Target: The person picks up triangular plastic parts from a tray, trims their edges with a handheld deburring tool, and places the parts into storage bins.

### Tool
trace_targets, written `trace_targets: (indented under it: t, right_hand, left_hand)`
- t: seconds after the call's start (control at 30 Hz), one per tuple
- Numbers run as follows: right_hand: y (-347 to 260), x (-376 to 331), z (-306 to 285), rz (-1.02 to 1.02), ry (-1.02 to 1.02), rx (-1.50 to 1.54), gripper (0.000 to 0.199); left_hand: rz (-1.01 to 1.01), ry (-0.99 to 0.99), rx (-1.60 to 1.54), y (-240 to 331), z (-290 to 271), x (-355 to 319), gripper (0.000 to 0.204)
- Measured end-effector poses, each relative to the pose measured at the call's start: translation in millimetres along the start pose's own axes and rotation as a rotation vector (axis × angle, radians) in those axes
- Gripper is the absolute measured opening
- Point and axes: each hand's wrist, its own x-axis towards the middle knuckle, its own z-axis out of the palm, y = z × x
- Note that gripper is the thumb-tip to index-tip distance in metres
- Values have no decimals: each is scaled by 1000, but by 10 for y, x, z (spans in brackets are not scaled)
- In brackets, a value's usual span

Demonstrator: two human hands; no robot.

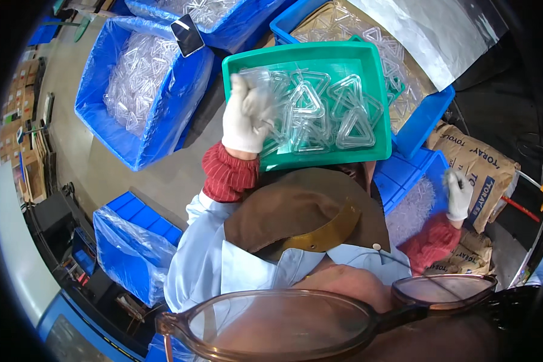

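Note:
A green tray (380, 145) lies in front of me, with clear plastic triangle frames (308, 99) heaped and stacked inside. My left hand (242, 120), in a white glove, is over the tray's left side. Its fingers are curled round some clear triangle frames, which are partly blurred. Off to the right, my right hand (458, 194), also gloved in white, is raised beside a blue bin of small clear pieces (413, 208). The fingers of that hand are bent together, and what they hold, if anything, cannot be made out.
Behind the tray stands a blue crate (431, 114) of more triangle frames. A lined blue bin (157, 142) of clear parts is at the left, below a dark phone-like device (187, 35). Brown paper sacks (473, 163) stand at the right. Another lined blue bin (127, 247) sits lower left.

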Motion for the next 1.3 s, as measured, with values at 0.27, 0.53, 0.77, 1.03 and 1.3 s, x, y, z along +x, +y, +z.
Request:
trace_targets:
  t: [0.27, 0.53, 0.77, 1.03, 1.3]
  right_hand:
    - [-398, -73, 1346, -226, 207, -192, 31]
    - [-1577, 103, 2453, -1035, 71, 104, 16]
    - [-1555, 190, 2463, -959, -63, 173, 16]
    - [-1623, 190, 2373, -972, -110, 138, 16]
    - [-1667, 345, 2319, -825, -138, 167, 14]
  left_hand:
    - [-98, 286, 324, -590, 112, 25, 28]
    - [-127, 193, 215, -559, 61, -114, 32]
    - [-178, 168, 198, -483, 15, -121, 33]
    - [-139, 100, 405, -384, 74, -144, 32]
    - [-126, 242, 409, -454, 44, -155, 29]
